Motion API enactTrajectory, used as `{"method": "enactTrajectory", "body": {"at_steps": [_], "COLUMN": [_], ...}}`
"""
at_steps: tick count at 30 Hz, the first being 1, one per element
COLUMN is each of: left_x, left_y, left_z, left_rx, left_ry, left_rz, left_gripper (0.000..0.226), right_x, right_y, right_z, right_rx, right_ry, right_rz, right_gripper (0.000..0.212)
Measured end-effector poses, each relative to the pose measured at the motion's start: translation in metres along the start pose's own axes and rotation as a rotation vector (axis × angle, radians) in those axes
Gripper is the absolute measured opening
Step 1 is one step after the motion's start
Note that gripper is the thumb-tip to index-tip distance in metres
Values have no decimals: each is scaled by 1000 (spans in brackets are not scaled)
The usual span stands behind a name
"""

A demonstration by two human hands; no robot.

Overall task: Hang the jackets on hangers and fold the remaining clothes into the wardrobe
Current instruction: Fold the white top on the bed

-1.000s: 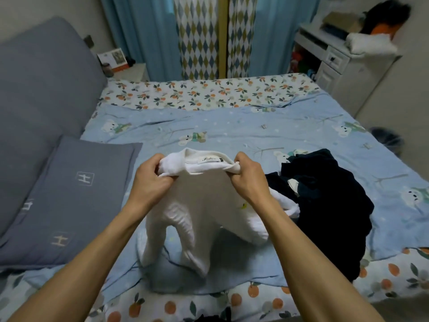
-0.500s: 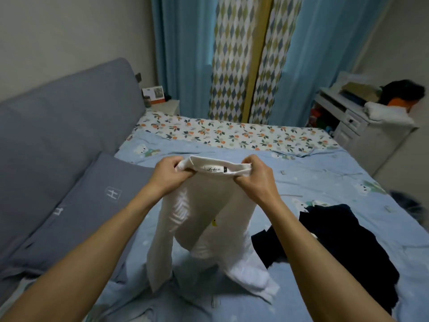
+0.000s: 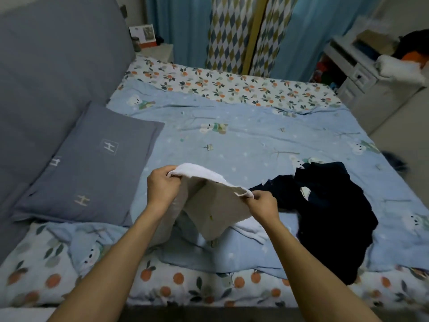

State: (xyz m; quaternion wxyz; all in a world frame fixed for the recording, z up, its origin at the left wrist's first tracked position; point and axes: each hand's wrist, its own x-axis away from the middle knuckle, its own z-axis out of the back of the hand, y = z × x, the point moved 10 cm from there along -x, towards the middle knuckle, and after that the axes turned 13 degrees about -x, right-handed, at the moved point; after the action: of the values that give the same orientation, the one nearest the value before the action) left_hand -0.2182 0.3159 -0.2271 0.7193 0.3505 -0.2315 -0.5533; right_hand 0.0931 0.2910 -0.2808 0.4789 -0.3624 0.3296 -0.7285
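Item: white knit top (image 3: pixel 216 205) | loc: held up over bed's near edge, hem trailing on blue quilt (image 3: pixel 255 140) | my L hand (image 3: pixel 162 187) & R hand (image 3: pixel 262 203) pinch its top edge, fingers curled | feel: prob. soft, light, floppy | grip: shoulders/collar | dark clothes pile (image 3: pixel 329 212) at R edge.

Both hands, left hand (image 3: pixel 162 185) and right hand (image 3: pixel 263 206), grip a white garment (image 3: pixel 216 205) above the bed (image 3: pixel 255 145), beside dark clothes (image 3: pixel 332 212).
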Motion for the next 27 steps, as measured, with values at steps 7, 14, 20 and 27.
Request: {"method": "enactTrajectory", "body": {"at_steps": [7,14,20,27], "left_x": [71,210,305,316], "left_y": [-27,-44,-2,83], "left_z": [-30,-90,-94,12], "left_rx": [-250,-324,373,73], "left_ry": [-41,-141,123,469], "left_rz": [60,514,760,545], "left_gripper": [27,34,22,29], "right_x": [13,64,111,134], "right_y": [39,109,120,40], "right_z": [39,87,155,204], "right_rx": [79,-197,-466,-530], "right_ry": [99,-76,-83,-108], "right_rz": [72,24,96,174], "right_gripper": [27,26,17,29]}}
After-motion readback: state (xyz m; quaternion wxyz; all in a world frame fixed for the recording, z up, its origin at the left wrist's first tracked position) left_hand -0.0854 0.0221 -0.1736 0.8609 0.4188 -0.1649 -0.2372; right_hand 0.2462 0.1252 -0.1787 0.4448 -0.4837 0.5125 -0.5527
